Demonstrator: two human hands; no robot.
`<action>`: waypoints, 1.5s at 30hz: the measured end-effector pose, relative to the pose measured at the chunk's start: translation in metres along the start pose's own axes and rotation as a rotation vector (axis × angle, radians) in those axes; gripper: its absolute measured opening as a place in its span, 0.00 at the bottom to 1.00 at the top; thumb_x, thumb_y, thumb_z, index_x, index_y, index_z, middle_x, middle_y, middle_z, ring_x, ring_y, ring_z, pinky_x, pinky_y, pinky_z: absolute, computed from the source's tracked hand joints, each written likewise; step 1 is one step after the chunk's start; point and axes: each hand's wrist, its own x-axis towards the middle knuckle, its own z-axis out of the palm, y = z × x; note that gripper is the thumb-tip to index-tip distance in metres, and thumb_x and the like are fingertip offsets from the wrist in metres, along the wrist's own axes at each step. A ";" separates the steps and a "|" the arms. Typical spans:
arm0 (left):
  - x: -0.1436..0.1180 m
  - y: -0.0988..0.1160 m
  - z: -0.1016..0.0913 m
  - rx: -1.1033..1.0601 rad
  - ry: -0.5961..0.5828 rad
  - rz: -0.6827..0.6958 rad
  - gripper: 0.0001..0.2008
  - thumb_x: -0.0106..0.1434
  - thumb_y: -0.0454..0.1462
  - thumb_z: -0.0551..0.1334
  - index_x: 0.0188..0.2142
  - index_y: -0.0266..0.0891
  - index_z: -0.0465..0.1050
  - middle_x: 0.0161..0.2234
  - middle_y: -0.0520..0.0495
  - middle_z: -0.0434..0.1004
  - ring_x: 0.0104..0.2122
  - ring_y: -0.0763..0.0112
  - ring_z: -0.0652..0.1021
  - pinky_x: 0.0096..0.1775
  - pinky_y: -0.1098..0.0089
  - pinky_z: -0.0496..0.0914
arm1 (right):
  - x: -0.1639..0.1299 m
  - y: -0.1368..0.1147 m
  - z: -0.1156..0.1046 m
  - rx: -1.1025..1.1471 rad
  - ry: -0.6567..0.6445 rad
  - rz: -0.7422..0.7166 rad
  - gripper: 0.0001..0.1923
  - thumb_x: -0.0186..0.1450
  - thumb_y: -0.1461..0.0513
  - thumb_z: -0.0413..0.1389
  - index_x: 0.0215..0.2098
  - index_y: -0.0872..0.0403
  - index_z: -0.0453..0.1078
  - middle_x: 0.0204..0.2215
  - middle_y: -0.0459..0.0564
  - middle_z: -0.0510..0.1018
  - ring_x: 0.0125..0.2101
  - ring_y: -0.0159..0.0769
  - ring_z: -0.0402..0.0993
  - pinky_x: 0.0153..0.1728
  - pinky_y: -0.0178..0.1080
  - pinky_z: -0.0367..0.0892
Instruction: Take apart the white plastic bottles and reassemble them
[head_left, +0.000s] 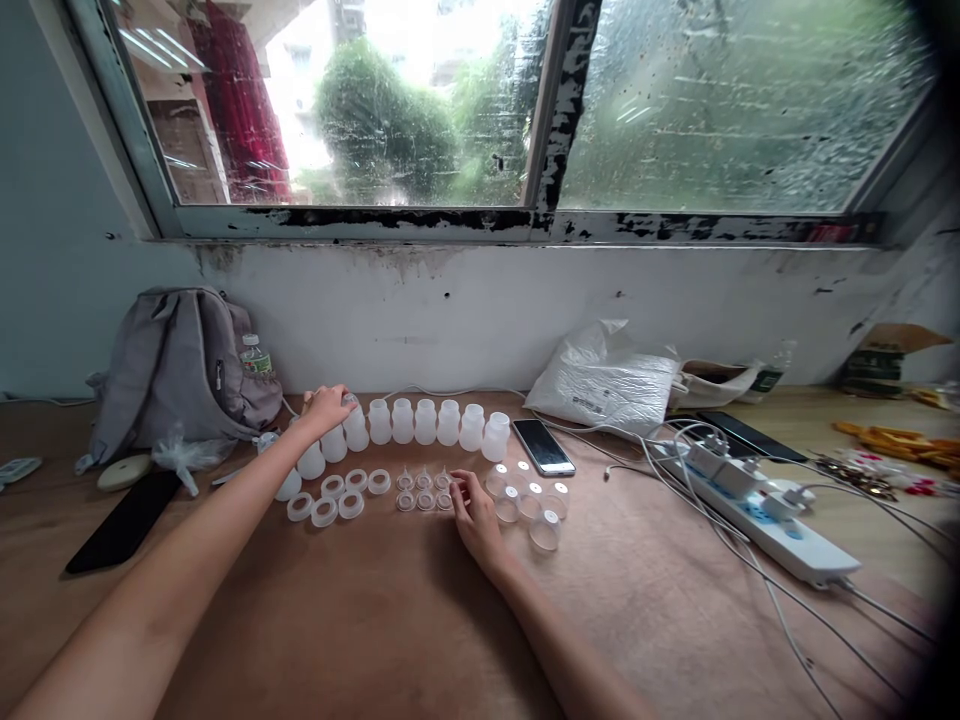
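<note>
Frosted plastic bottles stand upright in a curved row across the wooden table. My left hand [326, 410] reaches over the left part of the row, its fingers closed round the neck of one bottle [357, 433]. In front of the bottles lie several translucent collar rings [324, 513]. To their right are small clear silicone bottle nipples [424, 482] in two short rows. My right hand [474, 512] rests beside the rightmost nipples, fingers loosely bent and apart; its fingertips are partly hidden. Clear dome caps [545, 532] stand just right of that hand.
A phone [544, 447] lies right of the bottles, near a silvery plastic bag [604, 380]. A white power strip [765, 520] with plugs and loose cables stretches along the right. At left are a grey backpack [176, 360] and a black flat object [124, 522].
</note>
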 end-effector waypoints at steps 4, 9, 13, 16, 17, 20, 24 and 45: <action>0.000 -0.001 0.001 0.002 -0.004 0.005 0.20 0.56 0.47 0.50 0.43 0.39 0.67 0.39 0.40 0.74 0.43 0.55 0.70 0.43 0.59 0.59 | 0.000 0.001 0.001 -0.024 -0.009 -0.002 0.10 0.63 0.59 0.43 0.39 0.54 0.61 0.28 0.50 0.71 0.29 0.35 0.69 0.30 0.36 0.64; -0.001 0.001 0.003 -0.001 -0.006 0.010 0.20 0.57 0.47 0.49 0.44 0.39 0.65 0.40 0.40 0.73 0.43 0.55 0.70 0.43 0.59 0.60 | 0.002 0.007 -0.001 -0.153 0.004 0.028 0.09 0.60 0.62 0.45 0.37 0.55 0.63 0.27 0.49 0.72 0.28 0.35 0.69 0.29 0.35 0.64; 0.000 0.002 0.006 -0.009 0.012 0.020 0.22 0.57 0.46 0.50 0.47 0.38 0.62 0.40 0.38 0.73 0.43 0.53 0.70 0.43 0.57 0.61 | 0.003 0.012 -0.003 -0.294 -0.047 0.046 0.09 0.57 0.64 0.46 0.34 0.54 0.65 0.26 0.49 0.70 0.28 0.36 0.68 0.29 0.36 0.63; -0.001 0.003 0.007 -0.018 0.049 0.041 0.22 0.57 0.45 0.50 0.48 0.37 0.61 0.40 0.37 0.73 0.43 0.51 0.70 0.42 0.56 0.61 | 0.001 0.012 -0.003 -0.349 -0.095 0.018 0.10 0.57 0.64 0.46 0.35 0.54 0.66 0.28 0.49 0.70 0.30 0.36 0.68 0.30 0.36 0.63; -0.003 0.004 0.007 -0.022 0.071 0.053 0.22 0.57 0.44 0.50 0.49 0.36 0.61 0.41 0.37 0.72 0.44 0.52 0.70 0.42 0.56 0.61 | 0.001 0.011 -0.003 -0.362 -0.109 0.013 0.10 0.58 0.63 0.46 0.35 0.53 0.66 0.29 0.49 0.70 0.31 0.36 0.68 0.30 0.36 0.63; -0.012 0.009 0.007 -0.036 0.151 0.114 0.20 0.58 0.42 0.50 0.49 0.37 0.60 0.44 0.39 0.70 0.46 0.54 0.67 0.44 0.58 0.60 | 0.000 0.011 -0.002 -0.390 -0.138 0.012 0.09 0.59 0.63 0.47 0.35 0.54 0.67 0.30 0.50 0.70 0.32 0.37 0.68 0.30 0.36 0.63; -0.041 0.022 0.014 -0.058 0.216 0.239 0.17 0.59 0.39 0.50 0.47 0.39 0.63 0.45 0.42 0.70 0.46 0.58 0.67 0.46 0.60 0.59 | 0.001 0.013 0.000 -0.386 -0.137 0.001 0.08 0.59 0.63 0.47 0.34 0.54 0.67 0.31 0.51 0.70 0.32 0.38 0.69 0.31 0.37 0.64; -0.160 0.034 0.081 -0.352 0.314 0.313 0.06 0.59 0.38 0.53 0.31 0.40 0.66 0.43 0.43 0.67 0.44 0.61 0.69 0.43 0.62 0.64 | -0.014 -0.024 -0.003 -0.274 -0.396 -0.320 0.06 0.61 0.62 0.50 0.36 0.51 0.67 0.34 0.49 0.70 0.38 0.38 0.64 0.40 0.41 0.59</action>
